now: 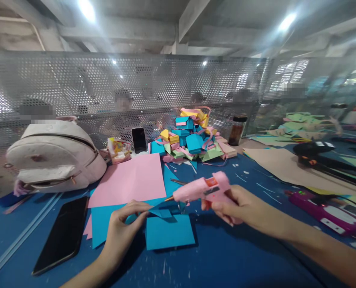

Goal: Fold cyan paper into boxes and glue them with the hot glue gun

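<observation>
A pink glue gun (203, 190) is gripped in my right hand (235, 206), its nozzle pointing left. The nozzle tip is at the raised flap of a folded blue paper piece (170, 232); whether it touches, I cannot tell. My left hand (127, 224) pinches that flap at its left end between thumb and fingers. The paper's front panel faces me, close to the table. Behind my left hand lie blue sheets (101, 218) with a pink sheet (133, 180) on top. Scissors (178, 181) show partly behind the glue gun.
A pile of folded paper boxes (193, 138) stands at the back, near a dark-lidded jar (237, 131). At left are a white backpack (58, 156) and a black phone (62, 234). A purple power strip (325, 212) lies right, below tan paper sheets (277, 164). A perforated screen (154, 80) stands behind.
</observation>
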`<action>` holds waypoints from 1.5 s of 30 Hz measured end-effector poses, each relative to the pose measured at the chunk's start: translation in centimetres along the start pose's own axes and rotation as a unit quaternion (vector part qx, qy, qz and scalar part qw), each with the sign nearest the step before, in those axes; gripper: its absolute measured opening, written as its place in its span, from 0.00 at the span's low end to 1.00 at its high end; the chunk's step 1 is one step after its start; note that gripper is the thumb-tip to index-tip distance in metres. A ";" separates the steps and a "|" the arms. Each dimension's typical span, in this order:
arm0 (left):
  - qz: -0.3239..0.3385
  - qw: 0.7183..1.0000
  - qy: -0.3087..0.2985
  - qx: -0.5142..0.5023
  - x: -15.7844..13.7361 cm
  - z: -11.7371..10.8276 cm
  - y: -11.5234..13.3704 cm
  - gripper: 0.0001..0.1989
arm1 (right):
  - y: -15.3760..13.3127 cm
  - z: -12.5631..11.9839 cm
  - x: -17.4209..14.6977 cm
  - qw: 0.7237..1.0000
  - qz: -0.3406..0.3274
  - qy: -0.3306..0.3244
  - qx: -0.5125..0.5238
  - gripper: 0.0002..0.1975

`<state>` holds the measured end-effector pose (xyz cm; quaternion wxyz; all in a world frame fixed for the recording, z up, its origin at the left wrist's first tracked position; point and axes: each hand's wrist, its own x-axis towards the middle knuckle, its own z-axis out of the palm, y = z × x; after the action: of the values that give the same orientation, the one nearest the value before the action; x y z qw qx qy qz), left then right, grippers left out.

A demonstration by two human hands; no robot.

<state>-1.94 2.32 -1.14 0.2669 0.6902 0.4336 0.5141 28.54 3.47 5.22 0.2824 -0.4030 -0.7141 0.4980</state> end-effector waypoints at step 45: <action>-0.058 0.998 -0.006 -0.007 0.2 0.0 -0.4 0.07 | 2.0 3.1 4.1 0.980 -0.157 -0.056 -0.112 0.10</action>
<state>-2.04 2.71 -1.41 0.3040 0.6653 0.4673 0.4966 24.51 5.86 2.32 0.2699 -0.2857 -0.8344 0.3864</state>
